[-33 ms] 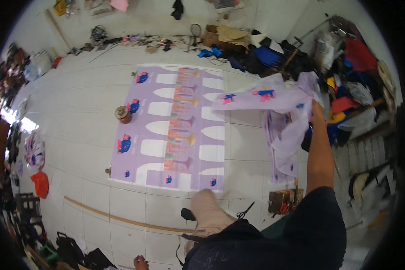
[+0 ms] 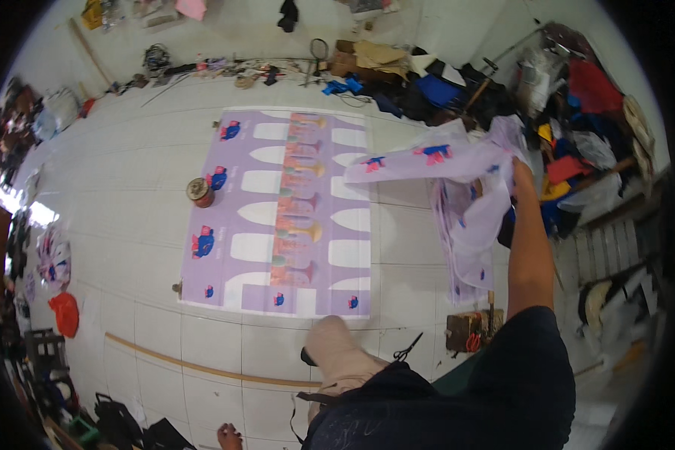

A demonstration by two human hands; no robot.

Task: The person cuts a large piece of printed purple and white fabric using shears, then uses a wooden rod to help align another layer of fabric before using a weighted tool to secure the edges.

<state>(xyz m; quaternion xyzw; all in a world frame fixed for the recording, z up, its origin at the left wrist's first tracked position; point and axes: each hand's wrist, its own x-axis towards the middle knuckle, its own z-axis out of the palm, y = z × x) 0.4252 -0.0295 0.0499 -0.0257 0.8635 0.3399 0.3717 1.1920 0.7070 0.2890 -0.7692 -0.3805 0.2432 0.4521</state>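
Note:
My right hand (image 2: 521, 176) reaches out at the far right, closed on a bunched sheet of thin lilac fabric (image 2: 476, 225). Pink-and-blue figures are printed on it, and it hangs in folds to the floor, one strip stretching left. That strip's end meets the right edge of a large flat printed lilac sheet (image 2: 232, 199) with white shapes and a band of orange-pink trumpet forms. On the sheet's left part stands a round brown weight-like object (image 2: 200, 192). My left hand (image 2: 230, 436) hangs low at the bottom edge, fingers curled, nothing seen in it.
Black scissors (image 2: 408, 346) and a wooden block (image 2: 465, 331) with red-handled scissors (image 2: 472, 343) lie on the tiles near me. A long wooden strip (image 2: 202, 367) crosses the near floor. Piled cloth and bags (image 2: 570, 150) line the right wall. An orange bag (image 2: 65, 314) lies left.
The whole view has shifted slightly, so things sit a little further left in it. My right hand keeps hold of the fabric.

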